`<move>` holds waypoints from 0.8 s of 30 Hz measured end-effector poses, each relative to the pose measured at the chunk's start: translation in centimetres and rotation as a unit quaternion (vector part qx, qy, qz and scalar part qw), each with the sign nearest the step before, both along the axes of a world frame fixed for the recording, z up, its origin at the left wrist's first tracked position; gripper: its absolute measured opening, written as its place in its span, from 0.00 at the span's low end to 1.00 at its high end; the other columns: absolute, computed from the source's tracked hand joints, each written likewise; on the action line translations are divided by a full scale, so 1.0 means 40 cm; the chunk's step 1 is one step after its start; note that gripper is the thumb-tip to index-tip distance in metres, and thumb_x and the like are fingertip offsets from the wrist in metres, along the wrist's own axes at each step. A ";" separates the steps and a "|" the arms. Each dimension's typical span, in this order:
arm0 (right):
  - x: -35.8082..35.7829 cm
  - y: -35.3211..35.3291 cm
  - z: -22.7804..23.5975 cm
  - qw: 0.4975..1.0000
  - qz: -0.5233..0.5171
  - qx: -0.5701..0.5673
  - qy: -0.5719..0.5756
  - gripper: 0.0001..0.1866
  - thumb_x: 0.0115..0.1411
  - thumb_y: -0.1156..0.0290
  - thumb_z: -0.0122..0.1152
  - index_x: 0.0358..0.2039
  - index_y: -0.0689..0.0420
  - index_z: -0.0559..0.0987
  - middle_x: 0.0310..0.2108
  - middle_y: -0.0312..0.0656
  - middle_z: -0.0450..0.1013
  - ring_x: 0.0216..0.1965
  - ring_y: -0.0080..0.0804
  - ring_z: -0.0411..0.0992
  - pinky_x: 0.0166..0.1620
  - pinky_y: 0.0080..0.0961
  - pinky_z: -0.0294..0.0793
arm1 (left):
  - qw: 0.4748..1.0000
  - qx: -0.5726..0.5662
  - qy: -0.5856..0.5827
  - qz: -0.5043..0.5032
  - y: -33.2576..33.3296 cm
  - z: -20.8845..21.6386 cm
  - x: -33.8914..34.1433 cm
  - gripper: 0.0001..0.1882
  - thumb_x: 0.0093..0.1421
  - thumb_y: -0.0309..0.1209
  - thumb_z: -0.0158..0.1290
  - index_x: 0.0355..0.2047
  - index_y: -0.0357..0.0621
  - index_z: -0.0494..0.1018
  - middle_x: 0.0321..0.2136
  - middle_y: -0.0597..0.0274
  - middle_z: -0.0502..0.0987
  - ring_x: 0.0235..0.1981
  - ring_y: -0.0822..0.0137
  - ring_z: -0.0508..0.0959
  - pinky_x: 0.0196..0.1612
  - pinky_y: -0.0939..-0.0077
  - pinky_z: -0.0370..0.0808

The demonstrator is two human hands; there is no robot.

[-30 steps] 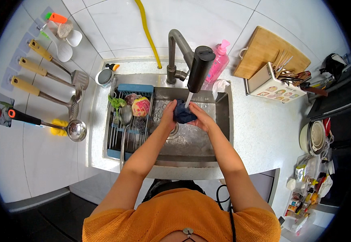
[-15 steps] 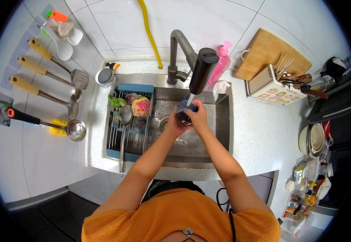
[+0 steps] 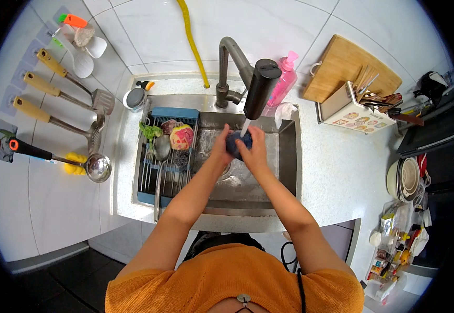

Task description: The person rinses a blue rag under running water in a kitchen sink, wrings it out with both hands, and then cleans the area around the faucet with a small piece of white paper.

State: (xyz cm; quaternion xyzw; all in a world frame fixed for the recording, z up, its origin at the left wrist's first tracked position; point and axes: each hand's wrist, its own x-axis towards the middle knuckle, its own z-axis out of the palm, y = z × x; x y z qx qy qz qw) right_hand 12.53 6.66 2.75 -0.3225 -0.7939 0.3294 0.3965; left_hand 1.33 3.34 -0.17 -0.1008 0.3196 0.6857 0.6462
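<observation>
Over the steel sink [image 3: 237, 203], both my hands are closed about a dark blue rounded thing [image 3: 233, 144]. My left hand [image 3: 220, 147] grips it from the left side. My right hand [image 3: 256, 152] holds its right side, with the thumb across the front. A stream of water falls onto it from the black spout of the grey tap [image 3: 263, 86]. Fingers cover much of it, so I cannot tell its exact kind.
Left in the sink stands a blue-rimmed drying rack [image 3: 174, 113] with a long metal spoon [image 3: 162, 148], greens and a pink-yellow sponge [image 3: 181, 136]. Behind are a pink soap bottle [image 3: 284, 81] and white cloth [image 3: 285, 113]. Rightward stand a utensil holder [image 3: 360, 107] and cutting board [image 3: 349, 70].
The blue thing has turned in my hands and looks rounder. My left hand has risen along its left side, and my right hand has shifted slightly.
</observation>
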 end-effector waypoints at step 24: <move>-0.050 0.069 -0.080 0.890 -0.128 -0.414 0.143 0.16 0.56 0.58 0.51 0.31 0.60 0.73 0.26 0.39 0.69 0.27 0.25 0.64 0.33 0.23 0.64 | 0.973 -0.024 0.207 0.097 -0.033 -0.060 0.050 0.15 0.56 0.42 0.48 0.36 0.45 0.68 0.32 0.66 0.71 0.31 0.72 0.72 0.33 0.77 0.68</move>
